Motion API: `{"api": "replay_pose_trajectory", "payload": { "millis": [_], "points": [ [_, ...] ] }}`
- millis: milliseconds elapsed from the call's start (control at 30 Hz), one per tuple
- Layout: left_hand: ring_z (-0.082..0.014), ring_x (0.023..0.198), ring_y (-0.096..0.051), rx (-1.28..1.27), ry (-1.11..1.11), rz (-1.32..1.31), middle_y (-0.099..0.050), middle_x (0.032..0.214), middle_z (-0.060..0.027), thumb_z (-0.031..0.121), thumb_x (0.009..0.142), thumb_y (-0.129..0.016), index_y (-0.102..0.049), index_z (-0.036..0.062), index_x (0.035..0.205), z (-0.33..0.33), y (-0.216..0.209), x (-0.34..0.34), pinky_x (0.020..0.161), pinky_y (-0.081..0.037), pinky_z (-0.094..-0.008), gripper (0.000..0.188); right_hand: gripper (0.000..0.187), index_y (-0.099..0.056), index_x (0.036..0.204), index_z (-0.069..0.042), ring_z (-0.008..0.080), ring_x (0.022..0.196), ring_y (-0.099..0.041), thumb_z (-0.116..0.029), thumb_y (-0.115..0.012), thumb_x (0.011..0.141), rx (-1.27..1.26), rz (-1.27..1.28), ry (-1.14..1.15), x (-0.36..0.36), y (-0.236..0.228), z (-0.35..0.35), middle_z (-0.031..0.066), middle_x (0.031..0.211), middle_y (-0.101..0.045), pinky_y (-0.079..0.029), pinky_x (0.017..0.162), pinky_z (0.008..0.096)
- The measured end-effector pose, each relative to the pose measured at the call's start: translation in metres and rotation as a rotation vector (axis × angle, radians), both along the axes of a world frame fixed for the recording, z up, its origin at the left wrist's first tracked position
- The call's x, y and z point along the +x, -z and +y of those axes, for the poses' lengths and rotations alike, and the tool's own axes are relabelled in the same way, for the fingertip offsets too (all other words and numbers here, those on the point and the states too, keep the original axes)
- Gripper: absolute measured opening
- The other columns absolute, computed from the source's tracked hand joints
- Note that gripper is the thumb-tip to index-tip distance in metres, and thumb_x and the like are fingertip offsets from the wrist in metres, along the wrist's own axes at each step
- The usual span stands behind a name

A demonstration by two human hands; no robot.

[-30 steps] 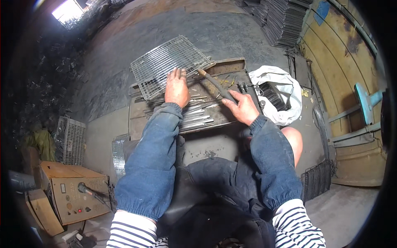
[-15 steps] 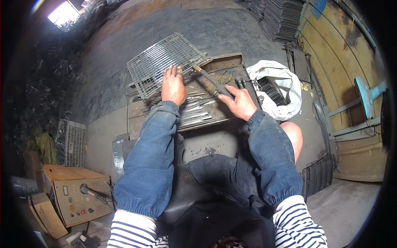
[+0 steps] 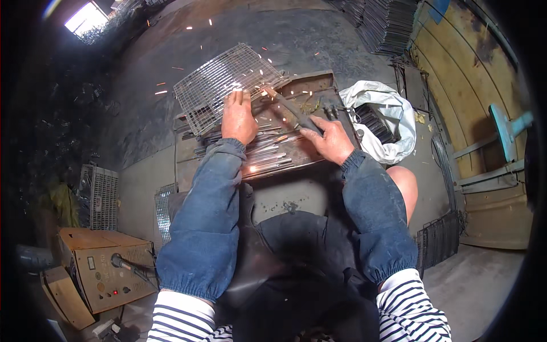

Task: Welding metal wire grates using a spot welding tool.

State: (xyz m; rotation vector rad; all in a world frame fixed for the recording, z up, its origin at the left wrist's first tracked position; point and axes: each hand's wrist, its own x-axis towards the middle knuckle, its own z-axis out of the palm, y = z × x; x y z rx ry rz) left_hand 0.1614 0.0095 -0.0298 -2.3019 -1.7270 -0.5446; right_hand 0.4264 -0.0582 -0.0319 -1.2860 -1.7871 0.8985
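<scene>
My left hand (image 3: 239,118) lies with its fingers stretched out over the near edge of a wire mesh panel (image 3: 216,82). The panel sits tilted at the far left of a low metal worktable (image 3: 313,81). Wrapped around the dark handle of a welding torch (image 3: 294,112) is my right hand (image 3: 331,141). The torch's copper-coloured tip is at the panel's right near corner, and orange sparks fly from there. Beneath my hands, several loose metal rods (image 3: 266,158) lie across the table. My left thumb is hidden.
An open white sack (image 3: 401,117) holding dark metal pieces stands right of the table. A welding machine (image 3: 111,273) sits at lower left, near a leaning mesh panel (image 3: 103,196). Stacked wire panels (image 3: 387,25) stand at the far right, before a yellow metal wall (image 3: 456,62).
Sparks now burst from the torch tip and scatter over the panel, table and floor. The tip glows orange and the scene is darker. Both hands have barely moved.
</scene>
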Motion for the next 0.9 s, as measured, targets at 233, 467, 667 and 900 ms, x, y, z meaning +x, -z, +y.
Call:
{"api": "replay_pose_trajectory", "payload": {
  "millis": [233, 467, 667, 900],
  "points": [
    [-0.0409, 0.136, -0.047, -0.146, -0.112, 0.040, -0.057, 0.137, -0.0267, 0.011, 0.079, -0.070, -0.056, -0.0086, 0.135, -0.021, -0.039, -0.013, 0.115, -0.038, -0.0475, 0.061, 0.046, -0.066, 0.122, 0.004, 0.0381, 0.088, -0.074, -0.029, -0.074, 0.091, 0.025, -0.034, -0.023, 0.007, -0.009, -0.016, 0.0266, 0.094, -0.072, -0.057, 0.080, 0.0414],
    [-0.0361, 0.137, -0.049, 0.036, -0.237, 0.275, -0.060, 0.135, -0.0215, 0.010, 0.094, -0.049, -0.055, -0.0067, 0.138, -0.023, 0.002, -0.024, 0.114, -0.038, -0.0517, 0.048, 0.049, -0.065, 0.123, 0.007, 0.0385, 0.089, -0.074, -0.029, -0.074, 0.090, 0.094, -0.073, -0.091, -0.015, -0.005, -0.013, 0.0290, 0.095, -0.071, -0.057, 0.080, 0.0407],
    [-0.0354, 0.137, -0.049, 0.050, -0.256, 0.290, -0.060, 0.135, -0.0210, 0.011, 0.094, -0.048, -0.054, -0.0062, 0.139, -0.021, 0.009, -0.024, 0.114, -0.038, -0.0522, 0.049, 0.050, -0.064, 0.124, 0.007, 0.0384, 0.088, -0.074, -0.030, -0.073, 0.092, 0.034, -0.118, -0.078, -0.022, -0.015, -0.013, 0.0299, 0.093, -0.071, -0.057, 0.080, 0.0410],
    [-0.0398, 0.134, -0.050, 0.091, -0.219, 0.218, -0.060, 0.133, -0.0228, 0.015, 0.091, -0.056, -0.060, -0.0022, 0.130, -0.020, 0.012, -0.024, 0.113, -0.037, -0.0543, 0.043, 0.041, -0.068, 0.122, -0.003, 0.0401, 0.083, -0.072, -0.031, -0.072, 0.092, 0.049, -0.060, -0.141, -0.023, 0.000, -0.003, 0.0267, 0.086, -0.070, -0.056, 0.077, 0.0427]
  ]
}}
